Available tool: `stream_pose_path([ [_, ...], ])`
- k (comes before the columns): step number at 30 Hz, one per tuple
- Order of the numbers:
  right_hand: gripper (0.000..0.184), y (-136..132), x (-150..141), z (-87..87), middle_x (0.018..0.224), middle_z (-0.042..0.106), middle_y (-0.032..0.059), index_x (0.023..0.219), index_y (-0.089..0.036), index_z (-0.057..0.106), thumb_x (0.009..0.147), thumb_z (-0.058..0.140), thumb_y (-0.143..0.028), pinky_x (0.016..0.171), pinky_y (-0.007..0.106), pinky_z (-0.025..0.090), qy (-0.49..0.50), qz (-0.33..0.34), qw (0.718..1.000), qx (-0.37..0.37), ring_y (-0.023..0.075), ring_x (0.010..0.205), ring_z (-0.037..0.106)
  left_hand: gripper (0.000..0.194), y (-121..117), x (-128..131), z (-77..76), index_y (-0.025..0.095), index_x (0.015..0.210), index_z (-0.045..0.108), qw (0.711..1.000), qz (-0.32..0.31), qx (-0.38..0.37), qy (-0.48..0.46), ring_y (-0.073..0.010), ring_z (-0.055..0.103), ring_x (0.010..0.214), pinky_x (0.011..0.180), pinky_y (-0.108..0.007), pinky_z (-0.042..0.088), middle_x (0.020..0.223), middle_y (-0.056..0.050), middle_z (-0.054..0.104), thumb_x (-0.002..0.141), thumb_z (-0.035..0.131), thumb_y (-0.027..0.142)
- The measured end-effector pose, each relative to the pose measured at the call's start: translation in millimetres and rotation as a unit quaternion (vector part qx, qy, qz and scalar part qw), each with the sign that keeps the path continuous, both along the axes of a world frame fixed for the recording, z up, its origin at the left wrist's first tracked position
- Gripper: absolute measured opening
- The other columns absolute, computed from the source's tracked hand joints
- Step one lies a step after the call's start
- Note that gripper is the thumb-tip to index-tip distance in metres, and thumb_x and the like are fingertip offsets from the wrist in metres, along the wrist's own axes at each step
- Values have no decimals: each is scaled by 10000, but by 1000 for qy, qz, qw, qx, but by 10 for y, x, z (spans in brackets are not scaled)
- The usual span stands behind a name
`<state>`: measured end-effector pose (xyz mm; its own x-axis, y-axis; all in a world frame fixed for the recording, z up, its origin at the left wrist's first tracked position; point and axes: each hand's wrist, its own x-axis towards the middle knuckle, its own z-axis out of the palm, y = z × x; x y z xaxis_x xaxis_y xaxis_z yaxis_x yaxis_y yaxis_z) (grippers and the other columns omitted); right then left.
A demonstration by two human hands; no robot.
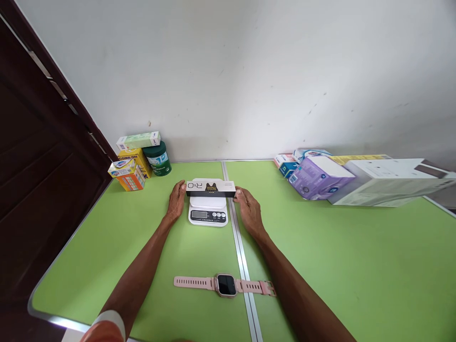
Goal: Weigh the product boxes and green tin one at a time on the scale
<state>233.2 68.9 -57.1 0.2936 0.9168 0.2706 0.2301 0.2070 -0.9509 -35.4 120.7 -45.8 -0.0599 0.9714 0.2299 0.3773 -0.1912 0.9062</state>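
Observation:
A slim white-and-black toothpaste box [211,188] lies crosswise over the back part of a white digital kitchen scale [208,203]. My left hand [175,201] is closed at its left end, thumb against the edge. At the other end, my right hand [249,209] pinches the box between thumb and fingers. Whether the box rests its weight on the scale's platform cannot be told. The scale's dark display and buttons face me and show no readable figure. Nearer to me, a pink-strapped smartwatch [226,285] lies flat, its strap stretched out and its screen dark.
At the back left stand a dark green tub [157,159], a yellow box [137,159], an orange box [131,179] and a pale green carton [138,140]. A purple tissue pack [318,178] and a large white box [388,183] sit back right. A metal seam [242,266] crosses the green table.

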Motion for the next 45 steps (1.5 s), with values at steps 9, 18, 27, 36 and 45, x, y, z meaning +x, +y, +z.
stream_pose_path([
  [9,749,-2,1,-4,1228,822,153,1229,-209,794,1025,452,-843,990,530,617,-4,1,1000,-1,316,1009,747,815,8,-10,-37,188,1448,667,1000,-9,2,-7,-350,642,1471,1288,-530,467,1531,-192,702,1037,394,837],
  [18,731,2,-3,-11,1157,830,138,1208,-216,803,1031,455,-834,964,530,629,-3,-2,1000,8,319,991,758,797,-3,-18,-30,195,1441,669,1000,-13,11,-3,-348,645,1469,1286,-535,471,1526,-188,706,1039,409,833],
  [27,737,2,-2,-11,1227,829,143,1212,-216,807,1030,460,-840,968,514,629,-1,1,1000,11,304,1000,754,771,-15,-17,-1,195,1451,644,1000,-24,16,1,-353,674,1417,1241,-555,513,1490,-196,719,1041,446,817],
  [36,767,10,4,-17,1243,833,168,1237,-193,802,1014,471,-847,1001,555,625,3,-5,1000,0,332,1018,780,977,-4,-18,-62,228,1668,441,996,-76,21,-49,-340,695,1337,1171,-550,547,1517,-208,658,931,660,830],
  [45,844,-113,-3,22,1598,657,243,1572,-120,644,1006,575,-742,1229,631,492,-33,-3,999,-2,412,1430,664,850,-57,74,-141,235,1607,551,994,-81,39,-55,-348,689,1349,1142,-534,581,1525,-197,647,894,839,597],
])
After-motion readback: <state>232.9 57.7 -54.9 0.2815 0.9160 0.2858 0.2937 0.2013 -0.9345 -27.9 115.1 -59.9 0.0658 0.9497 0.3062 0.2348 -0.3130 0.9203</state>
